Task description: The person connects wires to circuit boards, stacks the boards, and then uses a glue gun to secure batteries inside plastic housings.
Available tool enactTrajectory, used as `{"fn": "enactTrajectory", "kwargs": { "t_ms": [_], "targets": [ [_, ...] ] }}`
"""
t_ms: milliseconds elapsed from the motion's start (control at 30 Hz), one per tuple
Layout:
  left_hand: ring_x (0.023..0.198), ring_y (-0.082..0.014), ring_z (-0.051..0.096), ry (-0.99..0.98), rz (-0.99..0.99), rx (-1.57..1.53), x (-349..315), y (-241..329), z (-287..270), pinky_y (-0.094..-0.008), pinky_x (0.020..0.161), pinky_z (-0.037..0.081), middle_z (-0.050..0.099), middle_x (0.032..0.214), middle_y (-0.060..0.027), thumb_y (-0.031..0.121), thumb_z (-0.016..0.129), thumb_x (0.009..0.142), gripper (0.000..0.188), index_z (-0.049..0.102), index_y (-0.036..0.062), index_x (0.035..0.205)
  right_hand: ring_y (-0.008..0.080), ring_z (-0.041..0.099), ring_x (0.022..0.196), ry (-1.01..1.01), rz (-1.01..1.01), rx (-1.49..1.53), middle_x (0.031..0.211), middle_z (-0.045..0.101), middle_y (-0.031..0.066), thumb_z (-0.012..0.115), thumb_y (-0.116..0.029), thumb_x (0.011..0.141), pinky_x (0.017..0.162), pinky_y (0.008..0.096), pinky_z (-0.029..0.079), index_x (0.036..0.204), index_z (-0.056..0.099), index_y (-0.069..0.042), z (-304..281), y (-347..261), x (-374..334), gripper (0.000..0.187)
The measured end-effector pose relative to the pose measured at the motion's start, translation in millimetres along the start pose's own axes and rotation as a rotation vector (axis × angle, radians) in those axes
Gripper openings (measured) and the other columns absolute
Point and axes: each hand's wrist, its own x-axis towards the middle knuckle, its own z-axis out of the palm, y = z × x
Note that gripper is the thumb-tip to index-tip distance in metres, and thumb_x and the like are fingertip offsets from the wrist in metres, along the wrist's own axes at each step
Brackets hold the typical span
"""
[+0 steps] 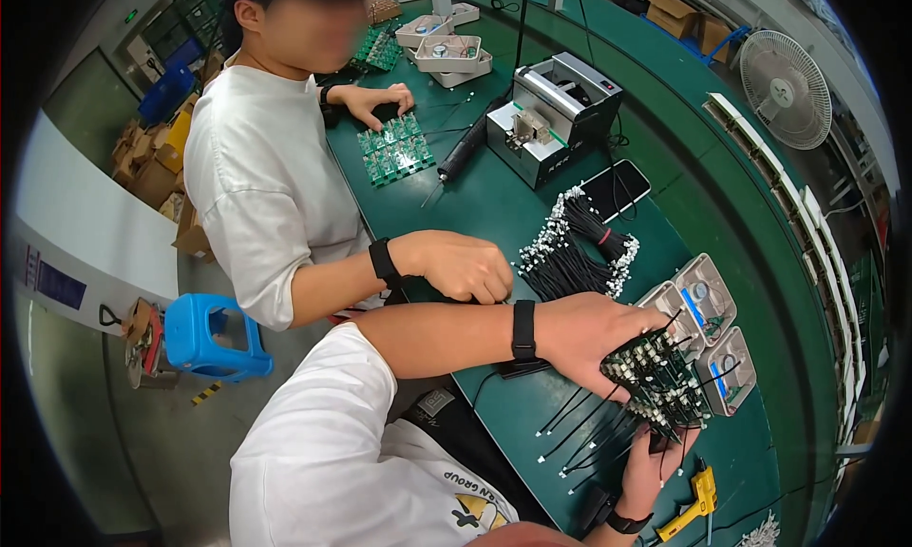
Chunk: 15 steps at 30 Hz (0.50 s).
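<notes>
A panel of green circuit boards (657, 381), crowded with white connectors and thin black leads, is held up over the green bench. My left hand (581, 340) reaches across from the left and grips the panel's upper left edge, thumb on the near side. Below it, my right hand (651, 473) closes on the panel's lower edge; some of its fingers are hidden. Several black leads with white ends (570, 442) hang off the panel toward the bench's near edge. Just beyond my left wrist lies a bundle of black cables (570, 252) with white plugs.
A co-worker's hand (461, 267) is by the cable bundle, the other (372, 102) at a green board panel (396, 152). Behind stand a black machine (560, 119), an electric screwdriver (463, 153) and a phone (617, 188). Pale housings (730, 371) and a yellow glue gun (692, 507) lie right.
</notes>
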Motion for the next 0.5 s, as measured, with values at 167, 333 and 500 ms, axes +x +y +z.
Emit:
{"fn": "enactTrajectory", "kwargs": {
  "t_ms": [167,333,500],
  "targets": [
    [0.1,-0.0449,0.079,0.018,0.021,-0.033,-5,4,1,-0.051,0.083,0.065,0.079,0.122,-0.0156,0.049,0.096,0.083,0.1,0.047,0.0077,0.16,0.021,0.065,0.122,-0.009,-0.047,-0.023,0.143,0.061,0.0121,0.072,0.002,0.098,0.108,0.0369,0.055,0.166,0.038,-0.001,0,-3,-2,0.076],
    [0.101,-0.0453,0.079,-0.032,-0.029,-0.036,-8,9,1,-0.0514,0.083,0.065,0.079,0.124,-0.0157,0.049,0.097,0.082,0.105,0.044,0.0083,0.163,0.0217,0.066,0.123,0.01,0.043,0.024,0.142,0.061,0.0114,0.074,0.003,0.094,0.107,0.038,0.056,0.165,0.038,-0.002,2,-4,-3,0.08],
    [0.116,-0.043,0.077,-0.058,0.069,-0.041,-4,-5,-1,-0.0475,0.09,0.065,0.072,0.143,-0.0237,0.049,0.097,0.082,0.12,0.034,0.0053,0.175,0.0203,0.067,0.118,0.118,0.036,0.069,0.13,0.065,0.0087,0.079,0.002,0.096,0.102,0.037,0.058,0.156,0.048,-0.004,12,-1,3,0.067]
  ]
}}
